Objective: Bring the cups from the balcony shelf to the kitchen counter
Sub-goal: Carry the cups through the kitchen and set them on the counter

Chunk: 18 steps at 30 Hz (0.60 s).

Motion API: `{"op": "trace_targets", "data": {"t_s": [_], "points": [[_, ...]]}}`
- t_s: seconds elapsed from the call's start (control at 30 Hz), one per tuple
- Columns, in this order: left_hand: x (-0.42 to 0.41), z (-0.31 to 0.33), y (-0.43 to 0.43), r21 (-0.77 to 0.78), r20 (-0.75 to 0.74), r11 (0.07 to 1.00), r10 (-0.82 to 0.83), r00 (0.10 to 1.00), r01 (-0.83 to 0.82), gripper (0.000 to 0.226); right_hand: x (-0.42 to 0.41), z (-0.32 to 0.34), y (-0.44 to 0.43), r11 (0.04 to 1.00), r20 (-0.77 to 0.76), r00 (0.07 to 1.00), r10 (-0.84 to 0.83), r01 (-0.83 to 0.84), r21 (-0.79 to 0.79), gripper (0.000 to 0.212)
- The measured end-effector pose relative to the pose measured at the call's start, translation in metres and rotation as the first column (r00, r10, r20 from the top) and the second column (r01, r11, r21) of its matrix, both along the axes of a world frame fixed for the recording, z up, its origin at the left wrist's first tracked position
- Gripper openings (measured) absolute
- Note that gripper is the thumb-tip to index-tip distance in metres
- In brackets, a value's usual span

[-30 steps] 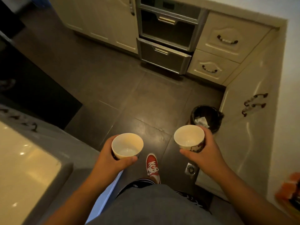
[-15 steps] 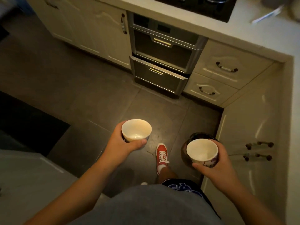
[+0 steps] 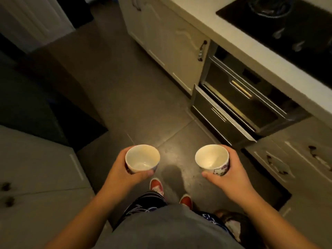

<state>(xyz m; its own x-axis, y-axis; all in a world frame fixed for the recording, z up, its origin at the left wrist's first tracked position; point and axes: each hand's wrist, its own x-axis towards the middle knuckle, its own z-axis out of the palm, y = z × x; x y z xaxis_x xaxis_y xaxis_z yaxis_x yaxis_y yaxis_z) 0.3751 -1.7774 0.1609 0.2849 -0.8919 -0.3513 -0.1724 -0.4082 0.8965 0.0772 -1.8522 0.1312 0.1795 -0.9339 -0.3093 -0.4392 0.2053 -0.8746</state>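
I hold two white cups upright over the dark tiled floor, one in each hand. My left hand [image 3: 124,174] wraps the left cup [image 3: 142,158], which looks empty inside. My right hand [image 3: 231,174] grips the right cup [image 3: 212,158], which has a printed pattern on its outer wall. Both cups are at about waist height, side by side and apart. The kitchen counter [image 3: 239,42] runs along the upper right, well ahead of the cups.
A black hob [image 3: 287,27] is set in the counter. Below it are a built-in oven [image 3: 240,97] and cream cabinet doors [image 3: 167,44]. More cabinets [image 3: 36,177] stand at my left. A bin [image 3: 231,223] sits by my right leg. My red shoes [image 3: 156,186] are on the floor.
The view has turned left, so the oven and counter slid to the right. The bin moved from beside the right cup to low behind my right arm. Both hands kept their cups.
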Motion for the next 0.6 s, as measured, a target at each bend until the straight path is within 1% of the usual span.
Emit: {"op": "trace_targets", "data": {"t_s": [0.1, 0.23, 0.4, 0.6], "points": [[0.032, -0.005, -0.018, 0.025, 0.036, 0.993, 0.111, 0.993, -0.112, 0.075, 0.047, -0.001, -0.067, 0.992, 0.008, 0.992, 0.124, -0.124, -0.017, 0.089], [0.07, -0.016, -0.053, 0.052, 0.046, 0.978, 0.201, 0.979, -0.203, 0.075, 0.101, -0.005, -0.137, 0.977, 0.009, 0.977, 0.213, -0.213, -0.035, 0.092], [0.122, -0.019, -0.133, 0.049, -0.01, 0.969, 0.242, 0.97, -0.241, 0.071, 0.149, -0.003, -0.215, 0.974, 0.032, 0.974, 0.225, -0.225, -0.008, 0.09], [0.163, -0.023, -0.248, 0.037, -0.058, 0.985, 0.169, 0.984, -0.167, 0.069, 0.157, 0.005, -0.288, 0.986, -0.023, 0.986, 0.166, -0.165, 0.007, 0.09]]}}
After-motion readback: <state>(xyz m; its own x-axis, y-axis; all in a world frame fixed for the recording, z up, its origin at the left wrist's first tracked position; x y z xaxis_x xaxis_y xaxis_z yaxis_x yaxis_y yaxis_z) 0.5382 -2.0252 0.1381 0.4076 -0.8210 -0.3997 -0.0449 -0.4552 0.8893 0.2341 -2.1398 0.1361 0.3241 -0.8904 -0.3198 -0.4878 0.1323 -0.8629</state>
